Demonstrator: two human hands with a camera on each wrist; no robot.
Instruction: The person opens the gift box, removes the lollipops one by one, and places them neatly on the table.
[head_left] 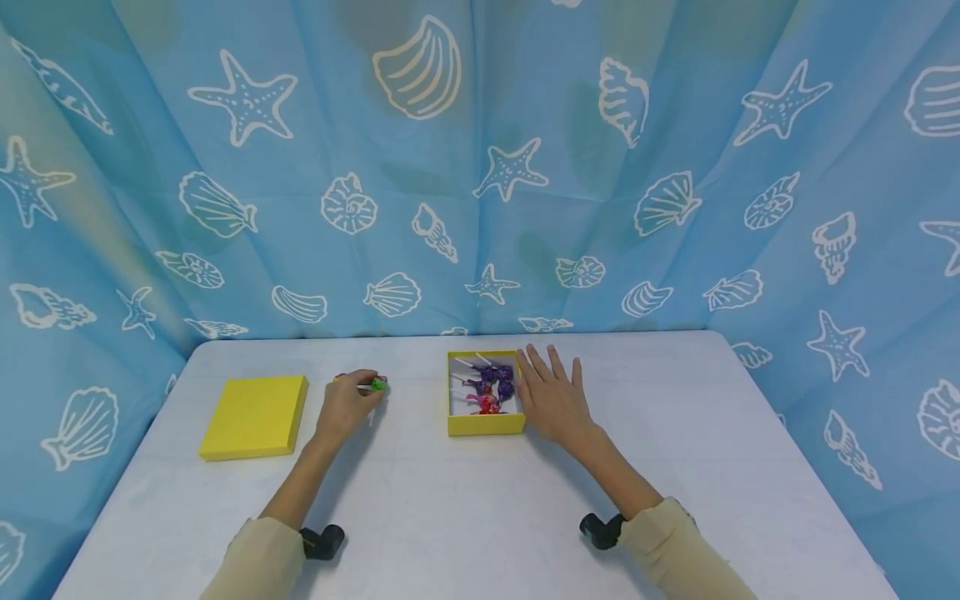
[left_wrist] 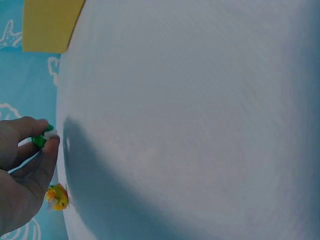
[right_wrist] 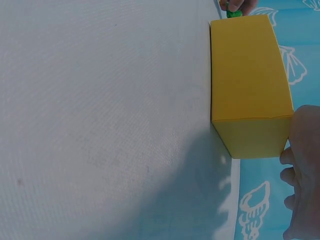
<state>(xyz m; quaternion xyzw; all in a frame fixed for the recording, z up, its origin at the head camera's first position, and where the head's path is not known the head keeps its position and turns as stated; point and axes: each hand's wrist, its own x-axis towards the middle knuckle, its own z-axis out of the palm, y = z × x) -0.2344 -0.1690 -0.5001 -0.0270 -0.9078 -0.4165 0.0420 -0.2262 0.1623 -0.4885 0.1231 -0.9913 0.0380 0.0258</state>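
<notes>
Left hand [head_left: 347, 406] pinches a green lollipop [head_left: 378, 383] — stick mostly hidden; right hand [head_left: 551, 398] lies flat, fingers straight, beside the yellow box [head_left: 486, 425].

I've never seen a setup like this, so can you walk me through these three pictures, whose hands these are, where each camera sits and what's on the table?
No machine here: a person works with two bare hands. The wide picture comes from a camera on their head; the other two come from cameras strapped to each wrist. On the white table sits an open yellow box holding wrapped lollipops, with its yellow lid lying further left. The left hand pinches a green-wrapped lollipop between its fingers; another orange sweet shows by that hand in the left wrist view. The right hand rests flat and open against the box's right side. Behind hangs a blue curtain printed with shells.
</notes>
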